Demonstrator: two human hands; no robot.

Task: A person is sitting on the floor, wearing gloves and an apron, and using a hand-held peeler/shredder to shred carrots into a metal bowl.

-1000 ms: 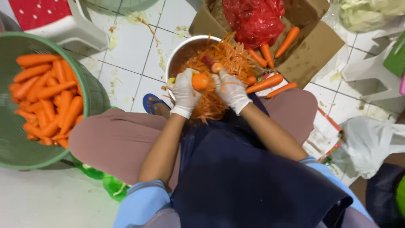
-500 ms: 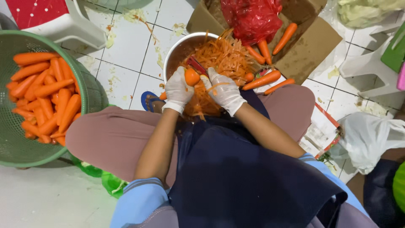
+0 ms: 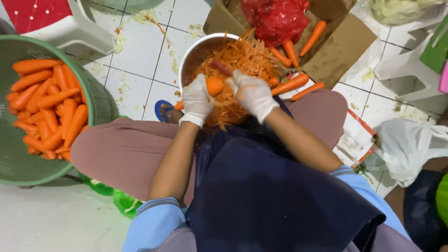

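Note:
Both my hands wear white gloves and meet over a metal bowl (image 3: 192, 52) heaped with shredded carrot (image 3: 242, 60). My left hand (image 3: 196, 100) grips a peeled carrot (image 3: 214, 86) by its lower part, its cut end pointing up. My right hand (image 3: 254, 95) is closed on a tool with a dark red handle (image 3: 221, 67) that pokes out toward the bowl and lies against the carrot. The tool's blade is hidden by my fingers. Shreds hang down under my hands onto my lap.
A green basket (image 3: 18, 163) full of peeled carrots (image 3: 46, 107) stands at the left. Behind the bowl lies flattened cardboard (image 3: 338, 49) with a red plastic bag (image 3: 277, 18) and loose carrots (image 3: 291, 85). White plastic stools (image 3: 74, 28) and a white bag (image 3: 410, 144) sit on the tiled floor.
My hands stay together over the bowl and shift slightly. The carrot in my left hand has turned a little while the tool in my right hand has slid along it.

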